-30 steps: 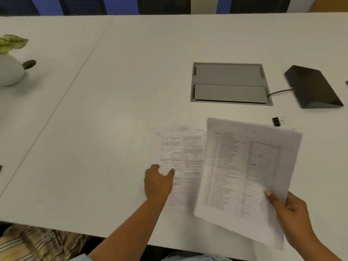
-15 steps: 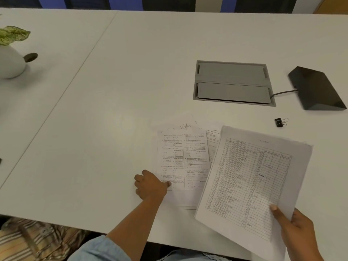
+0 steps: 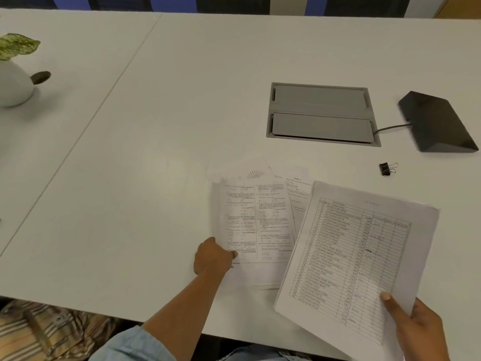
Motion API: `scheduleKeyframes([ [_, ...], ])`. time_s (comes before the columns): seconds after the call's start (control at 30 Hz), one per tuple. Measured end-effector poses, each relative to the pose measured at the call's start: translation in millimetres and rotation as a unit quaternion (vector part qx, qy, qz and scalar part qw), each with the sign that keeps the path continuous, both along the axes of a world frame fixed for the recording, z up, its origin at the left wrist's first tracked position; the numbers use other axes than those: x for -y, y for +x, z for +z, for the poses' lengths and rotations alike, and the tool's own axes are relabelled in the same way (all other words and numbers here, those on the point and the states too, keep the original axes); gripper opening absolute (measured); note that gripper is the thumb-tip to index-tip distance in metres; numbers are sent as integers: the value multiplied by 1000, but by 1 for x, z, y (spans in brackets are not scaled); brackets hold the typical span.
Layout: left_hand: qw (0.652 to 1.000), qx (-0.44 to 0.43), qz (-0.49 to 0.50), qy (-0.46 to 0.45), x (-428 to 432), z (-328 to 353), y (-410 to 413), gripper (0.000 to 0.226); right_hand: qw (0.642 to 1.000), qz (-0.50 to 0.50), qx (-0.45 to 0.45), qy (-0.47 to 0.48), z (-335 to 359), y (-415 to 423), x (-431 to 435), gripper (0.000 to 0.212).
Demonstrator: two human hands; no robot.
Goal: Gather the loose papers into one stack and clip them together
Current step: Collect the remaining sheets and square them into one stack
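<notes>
Several printed sheets (image 3: pixel 256 220) lie loosely overlapped on the white table (image 3: pixel 156 152), near its front edge. My left hand (image 3: pixel 212 257) pinches the lower left corner of the top sheet of that pile. My right hand (image 3: pixel 416 327) holds a sheet with a printed table (image 3: pixel 356 254) by its lower right corner, tilted and lifted over the right side of the pile. A small black binder clip (image 3: pixel 387 168) lies alone on the table, up and to the right of the papers.
A grey cable hatch (image 3: pixel 321 114) is set into the table behind the papers. A black wedge-shaped device (image 3: pixel 437 123) with a cable sits at the right. A white pot with a leafy plant (image 3: pixel 13 79) stands far left.
My left hand slid from flat on the pile to pinching its lower left corner. The sheet in my right hand moved right and lower, uncovering more of the pile.
</notes>
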State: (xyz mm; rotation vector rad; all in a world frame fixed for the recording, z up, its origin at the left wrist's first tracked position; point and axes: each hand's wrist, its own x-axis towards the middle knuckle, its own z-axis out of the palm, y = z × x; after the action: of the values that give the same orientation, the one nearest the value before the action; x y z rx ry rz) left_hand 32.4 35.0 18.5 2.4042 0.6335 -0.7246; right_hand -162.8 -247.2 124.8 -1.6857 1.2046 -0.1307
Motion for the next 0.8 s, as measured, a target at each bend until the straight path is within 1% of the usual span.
scheduleKeyframes([
  [0.07, 995, 32, 32, -90, 7, -2, -1, 43, 1000, -6, -11, -12, 3, 1, 2, 8],
  [0.13, 972, 73, 93, -203, 17, 3, 0, 32, 1000, -14, -22, -16, 5, 2, 5, 7],
  [0.17, 958, 87, 124, -244, 22, 4, 2, 31, 999, -19, -29, -16, 4, 1, 8, 13],
  [0.23, 938, 101, 170, -285, 33, 11, 7, 33, 999, -31, -36, -20, 2, 1, 12, 25],
  [0.3, 938, 106, 179, -279, 40, 9, 14, 31, 998, -38, -45, -19, 3, 1, 15, 31],
  [0.4, 956, 92, 166, -224, 49, 3, 26, 33, 997, -42, -61, -21, 6, 5, 17, 33],
  [0.43, 967, 84, 156, -182, 51, 2, 30, 37, 996, -42, -69, -24, 8, 7, 18, 31],
  [0.5, 989, 61, 119, -57, 56, 0, 40, 52, 995, -32, -92, -29, 12, 12, 20, 28],
  [0.53, 994, 46, 104, -4, 59, 1, 44, 59, 994, -26, -101, -29, 11, 14, 23, 32],
  [0.57, 995, 35, 93, 31, 62, 4, 46, 64, 994, -20, -104, -29, 12, 15, 24, 37],
  [0.63, 994, 27, 87, 53, 68, 7, 51, 65, 994, -11, -101, -33, 12, 18, 22, 46],
  [0.7, 994, 28, 97, 36, 73, 5, 53, 62, 995, -7, -84, -45, 13, 20, 20, 56],
  [0.73, 994, 29, 104, 22, 74, 4, 53, 60, 996, -11, -77, -47, 15, 21, 19, 53],
  [0.8, 994, 41, 105, 4, 75, 5, 52, 56, 996, -23, -75, -45, 18, 24, 20, 24],
])
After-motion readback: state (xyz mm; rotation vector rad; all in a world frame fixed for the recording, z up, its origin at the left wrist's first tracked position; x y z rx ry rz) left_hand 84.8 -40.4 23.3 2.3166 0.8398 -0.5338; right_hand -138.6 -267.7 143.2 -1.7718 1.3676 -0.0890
